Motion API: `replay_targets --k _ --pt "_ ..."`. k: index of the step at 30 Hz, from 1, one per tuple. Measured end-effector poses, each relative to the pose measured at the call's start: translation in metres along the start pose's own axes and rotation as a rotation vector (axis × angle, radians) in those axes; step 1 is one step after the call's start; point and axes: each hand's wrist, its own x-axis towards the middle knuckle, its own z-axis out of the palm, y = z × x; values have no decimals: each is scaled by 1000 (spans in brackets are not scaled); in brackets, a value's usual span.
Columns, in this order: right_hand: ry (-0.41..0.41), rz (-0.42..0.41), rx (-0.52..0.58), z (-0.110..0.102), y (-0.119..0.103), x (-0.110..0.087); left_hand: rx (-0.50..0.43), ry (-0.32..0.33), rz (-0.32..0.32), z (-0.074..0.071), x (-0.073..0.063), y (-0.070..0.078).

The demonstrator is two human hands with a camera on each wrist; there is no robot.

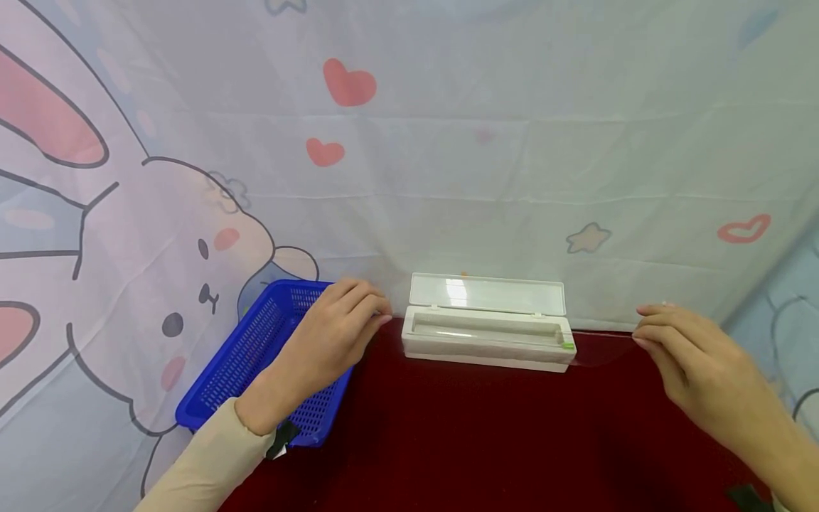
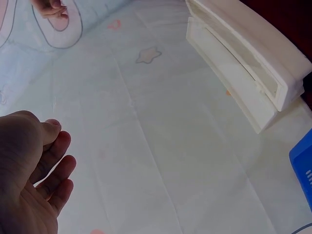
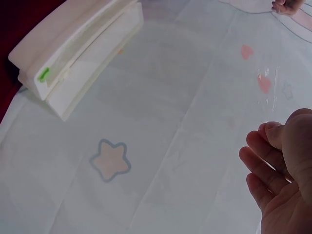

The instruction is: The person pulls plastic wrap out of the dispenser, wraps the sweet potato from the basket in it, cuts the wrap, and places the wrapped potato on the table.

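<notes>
A sheet of clear cling film (image 3: 267, 90) shows as thin glints past the right fingertips in the right wrist view; most of it is nearly invisible. My left hand (image 1: 345, 316), beside the blue basket, pinches it between thumb and index finger. Far to the right, my right hand (image 1: 697, 359) pinches it in the same way, the other fingers curled loosely. Between the hands stands a long white dispenser box (image 1: 489, 359), its lid (image 1: 499, 295) raised at the back. A clear roll (image 1: 480, 334) lies inside, and a green slider (image 1: 567, 345) sits at the box's right end.
The blue perforated basket (image 1: 220, 380) stands at the left, partly behind the left forearm. A dark red cloth (image 1: 461, 427) covers the table. Close behind the box hangs a pale curtain (image 1: 461, 156) printed with a rabbit, hearts and stars.
</notes>
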Motion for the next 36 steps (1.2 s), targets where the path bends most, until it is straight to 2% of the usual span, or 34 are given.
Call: replay_targets --k 11,19,24,36 --pt "-19 19 -10 4 -2 -7 0 -18 -9 4 -6 1" --pt "17 5 32 12 -2 -11 8 -48 -22 9 -13 1" --pt "-4 24 38 12 -4 -15 -9 -50 -17 13 -17 1" --pt "1 20 55 18 -9 -22 -29 -78 -33 14 -24 4"
